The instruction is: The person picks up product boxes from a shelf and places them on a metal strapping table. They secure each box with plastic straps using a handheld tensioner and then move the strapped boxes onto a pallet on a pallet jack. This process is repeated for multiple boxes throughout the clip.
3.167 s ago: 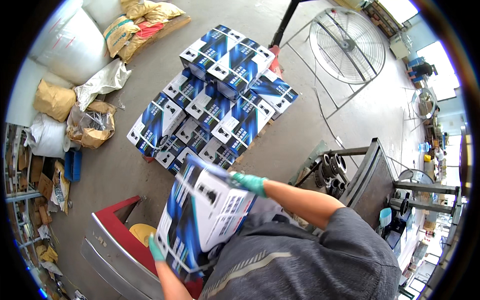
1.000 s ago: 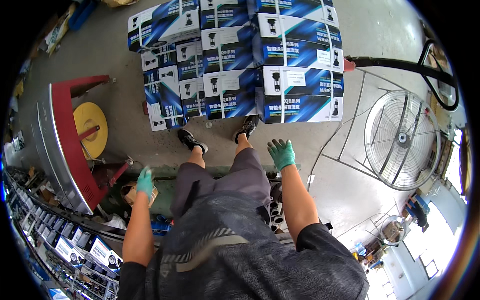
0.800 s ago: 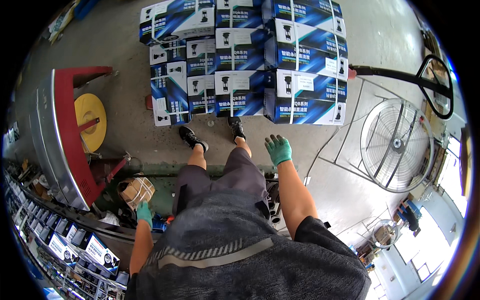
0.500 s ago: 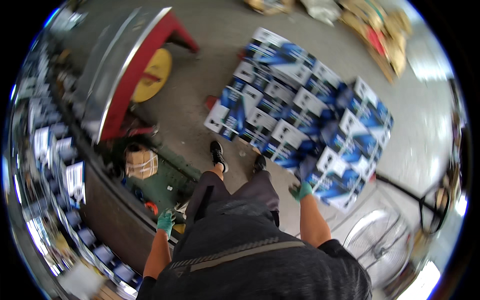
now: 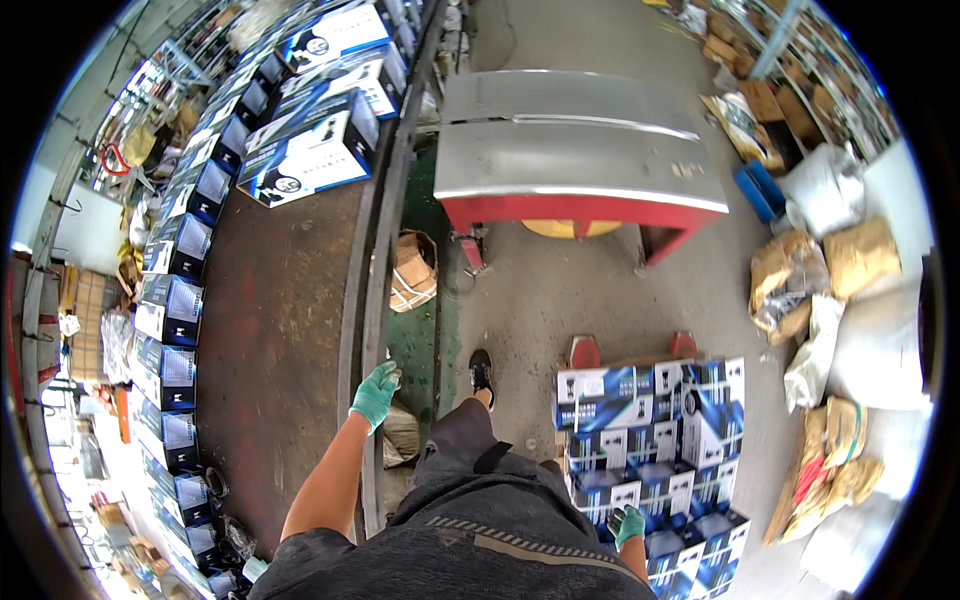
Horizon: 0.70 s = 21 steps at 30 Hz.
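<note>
Many blue boxes [image 5: 310,160] already line the shelf at ten o'clock; a stack [image 5: 655,450] waits at five. Left hand [image 5: 375,390] open, empty. Right hand [image 5: 628,523] touches the stack; grip unclear.

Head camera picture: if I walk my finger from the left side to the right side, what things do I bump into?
Row of blue-and-white boxes → brown bench top → left hand → shoe → stacked blue boxes → sacks.
</note>
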{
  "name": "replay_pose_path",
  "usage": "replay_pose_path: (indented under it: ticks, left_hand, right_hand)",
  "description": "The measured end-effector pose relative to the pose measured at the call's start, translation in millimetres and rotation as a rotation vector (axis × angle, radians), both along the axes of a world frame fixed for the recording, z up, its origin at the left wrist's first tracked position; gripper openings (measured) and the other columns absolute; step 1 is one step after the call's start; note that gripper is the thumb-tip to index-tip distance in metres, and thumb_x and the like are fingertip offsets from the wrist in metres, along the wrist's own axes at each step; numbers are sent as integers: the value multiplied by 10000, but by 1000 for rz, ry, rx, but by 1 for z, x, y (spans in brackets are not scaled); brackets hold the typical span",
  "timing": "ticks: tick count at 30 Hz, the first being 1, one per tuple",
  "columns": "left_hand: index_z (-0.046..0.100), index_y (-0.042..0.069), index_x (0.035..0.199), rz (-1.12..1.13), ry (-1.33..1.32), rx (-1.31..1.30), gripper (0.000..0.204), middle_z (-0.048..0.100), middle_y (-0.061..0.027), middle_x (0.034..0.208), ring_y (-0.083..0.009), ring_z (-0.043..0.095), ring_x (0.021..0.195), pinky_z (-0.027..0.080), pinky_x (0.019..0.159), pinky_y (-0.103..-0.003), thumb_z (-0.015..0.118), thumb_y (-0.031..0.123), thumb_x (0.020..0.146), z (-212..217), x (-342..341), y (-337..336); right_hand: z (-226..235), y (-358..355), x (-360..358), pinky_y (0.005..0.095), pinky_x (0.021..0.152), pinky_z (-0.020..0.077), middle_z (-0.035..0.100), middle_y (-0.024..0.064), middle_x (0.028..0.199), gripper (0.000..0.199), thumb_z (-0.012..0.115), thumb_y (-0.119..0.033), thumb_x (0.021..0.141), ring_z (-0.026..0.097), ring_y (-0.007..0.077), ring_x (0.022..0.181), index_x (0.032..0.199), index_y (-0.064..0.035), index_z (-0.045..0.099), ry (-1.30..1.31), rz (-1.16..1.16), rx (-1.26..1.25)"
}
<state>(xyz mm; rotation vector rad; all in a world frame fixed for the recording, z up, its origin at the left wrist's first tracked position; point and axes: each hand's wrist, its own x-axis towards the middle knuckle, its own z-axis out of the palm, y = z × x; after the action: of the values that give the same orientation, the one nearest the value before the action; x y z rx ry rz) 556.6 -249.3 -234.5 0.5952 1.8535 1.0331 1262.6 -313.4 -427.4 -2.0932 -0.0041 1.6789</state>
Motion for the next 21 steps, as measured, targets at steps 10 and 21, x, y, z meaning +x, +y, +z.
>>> replay_pose_path:
  ticks: [10,21]
  left_hand:
    - [528,92,1408,343,52,172,370,644,-20,1191,-128,622,968,519,851,-284,547,116,1039,35,-189,154]
    - [505,115,1438,888,232,287,433,599,-22,1331,-147,572,1155,489,932,-329,586,129,1013,81,-336,214]
  right_hand:
    - [68,312,-190,398,673,562,697,101,1044,305,503,-225,1013,673,246,774,1313,-174,521,26,340,286]
    - [283,673,-635,396,997,472,665,207,1245,403,590,-273,977,635,328,1163,1295,-25,603,-74,1394,1127]
